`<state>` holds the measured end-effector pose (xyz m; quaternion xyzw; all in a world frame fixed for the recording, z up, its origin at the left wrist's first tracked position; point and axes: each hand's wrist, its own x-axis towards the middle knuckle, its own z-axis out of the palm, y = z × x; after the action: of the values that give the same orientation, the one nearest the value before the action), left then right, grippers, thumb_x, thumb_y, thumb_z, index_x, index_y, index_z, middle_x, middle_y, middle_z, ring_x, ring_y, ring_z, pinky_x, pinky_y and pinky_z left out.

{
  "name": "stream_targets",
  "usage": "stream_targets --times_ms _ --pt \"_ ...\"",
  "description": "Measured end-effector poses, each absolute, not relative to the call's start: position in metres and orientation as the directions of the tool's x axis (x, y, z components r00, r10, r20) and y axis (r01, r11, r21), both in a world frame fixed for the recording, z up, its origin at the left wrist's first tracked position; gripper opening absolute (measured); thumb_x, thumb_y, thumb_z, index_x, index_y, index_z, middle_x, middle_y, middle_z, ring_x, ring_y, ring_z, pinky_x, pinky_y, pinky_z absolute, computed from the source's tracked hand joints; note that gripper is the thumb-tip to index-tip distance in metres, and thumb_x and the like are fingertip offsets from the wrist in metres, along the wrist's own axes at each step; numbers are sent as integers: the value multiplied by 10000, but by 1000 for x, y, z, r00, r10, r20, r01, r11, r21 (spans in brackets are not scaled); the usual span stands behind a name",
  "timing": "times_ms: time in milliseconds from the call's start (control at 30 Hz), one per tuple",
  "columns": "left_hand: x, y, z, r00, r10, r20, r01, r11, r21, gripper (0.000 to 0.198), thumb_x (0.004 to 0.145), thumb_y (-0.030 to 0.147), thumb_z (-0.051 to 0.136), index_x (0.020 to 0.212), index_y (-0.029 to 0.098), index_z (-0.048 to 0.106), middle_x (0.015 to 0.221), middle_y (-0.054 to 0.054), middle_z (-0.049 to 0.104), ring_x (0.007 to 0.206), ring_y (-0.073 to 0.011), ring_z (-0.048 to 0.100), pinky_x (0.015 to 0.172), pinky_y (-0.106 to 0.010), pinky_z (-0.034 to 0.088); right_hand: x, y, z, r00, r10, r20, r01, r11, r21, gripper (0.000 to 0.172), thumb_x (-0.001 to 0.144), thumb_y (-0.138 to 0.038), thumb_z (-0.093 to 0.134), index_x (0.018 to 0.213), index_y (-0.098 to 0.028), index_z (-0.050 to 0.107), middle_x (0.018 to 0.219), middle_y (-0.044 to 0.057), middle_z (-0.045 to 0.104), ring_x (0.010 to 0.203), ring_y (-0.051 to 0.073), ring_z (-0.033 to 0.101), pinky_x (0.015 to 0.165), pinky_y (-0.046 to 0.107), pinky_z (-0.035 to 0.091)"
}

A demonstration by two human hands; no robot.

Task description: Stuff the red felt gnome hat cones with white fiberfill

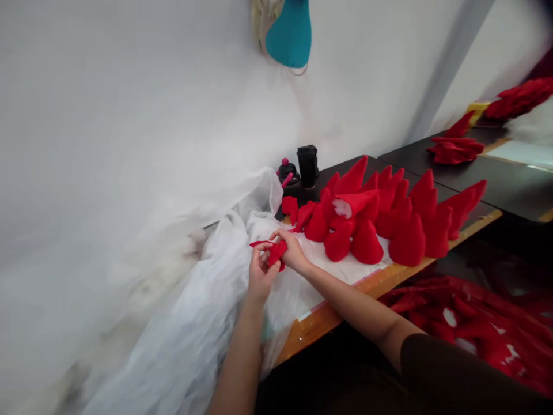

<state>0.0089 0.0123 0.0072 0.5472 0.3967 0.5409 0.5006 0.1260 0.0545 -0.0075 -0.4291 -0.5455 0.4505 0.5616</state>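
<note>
A small red piece of fabric point(276, 253) is held between my two hands, over the near left end of the table. My left hand point(260, 271) grips its left side from below, fingers closed on the cloth. From the right, my right hand point(290, 248) pinches the same piece near its top. Just beyond the hands lie flat red fabric pieces point(305, 214). Many stuffed red cones point(366, 242) stand in rows to the right, and one lies on its side with white stuffing point(343, 208) showing at its open end.
White plastic bags point(190, 311) bulge along the left by the wall. A black cup point(307, 166) and a dark bottle with pink parts point(287, 173) stand at the back. Red pieces fill a bag point(470, 328) below the table's wooden edge point(367, 286). Red cloth point(456, 150) lies on a farther table.
</note>
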Motion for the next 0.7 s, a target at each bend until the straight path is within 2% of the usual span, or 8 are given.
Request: stream_targets --times_ms 67,133,200,300,367,467,600,700 --pt "9 13 3 32 984 178 62 -179 982 446 636 234 717 1036 216 519 699 37 623 546 -110 539 549 -211 419 126 55 -6 -5 956 294 -30 294 -955 197 590 -171 555 786 -187 543 667 -60 514 621 106 440 606 218 334" --pt "5 16 -3 -148 967 206 234 -168 957 399 645 228 718 995 217 528 610 73 546 492 -103 477 512 -203 371 124 54 -4 -98 944 315 -50 311 -949 135 579 -150 523 707 -188 498 669 -59 505 636 104 437 618 217 335" --pt "-1 19 -8 -298 903 309 348 -199 916 352 660 207 690 983 214 551 659 56 556 561 -121 518 553 -213 400 121 52 -4 -174 944 281 -48 277 -960 101 581 -137 496 657 -192 459 639 -64 482 631 104 429 608 215 328" --pt "-7 24 -12 -285 853 437 400 -309 863 298 675 142 597 967 204 598 840 -4 635 767 -156 602 719 -252 476 116 50 -6 -146 964 224 -10 225 -974 94 596 -126 486 642 -195 442 609 -66 461 619 107 418 585 217 306" --pt "-7 25 -14 -255 857 447 376 -338 863 245 682 131 565 915 195 611 866 -15 647 808 -164 610 769 -265 484 114 48 -8 -70 973 219 13 221 -975 101 609 -123 495 670 -195 460 618 -65 477 625 112 433 587 220 306" --pt "-4 24 -13 -299 857 421 298 -335 894 215 711 167 581 923 187 612 885 -22 657 822 -165 626 773 -262 497 115 47 -10 6 977 215 48 214 -976 153 628 -121 527 761 -197 514 650 -64 534 639 123 488 602 224 337" --pt "5 18 -6 -205 945 255 -21 -264 964 316 745 293 653 1034 200 563 864 -20 693 742 -157 666 688 -246 518 120 49 -11 4 979 204 120 202 -972 279 627 -86 533 873 -207 589 671 -63 578 642 131 517 624 232 354" --pt "12 14 0 -106 983 149 -194 -168 967 374 706 323 710 1019 212 540 877 -32 717 735 -157 685 667 -237 526 124 53 -13 -12 975 221 113 221 -969 272 602 -51 532 814 -199 614 755 -32 600 750 148 525 698 246 362"
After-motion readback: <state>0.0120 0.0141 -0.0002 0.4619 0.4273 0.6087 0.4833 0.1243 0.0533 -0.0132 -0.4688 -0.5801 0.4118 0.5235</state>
